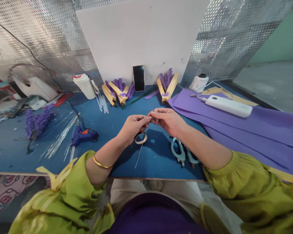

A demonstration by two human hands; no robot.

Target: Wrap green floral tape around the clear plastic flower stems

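Note:
My left hand (133,127) and my right hand (166,119) meet above the blue table (19,152), fingertips pinched together. Between them runs a thin wire stem (140,154), slanting down towards me. A small roll of tape (141,138) hangs under my left hand, held against the palm. My right fingers are closed on the upper end of the stem, where the tape meets it.
Teal scissors (181,150) lie under my right wrist. A blue glue gun (81,136) and clear glue sticks (60,136) lie left. Purple foam sheets (246,128), a white power bank (228,105), a phone (138,78), a white jar (84,85) and purple flower bunches (118,89) stand further back.

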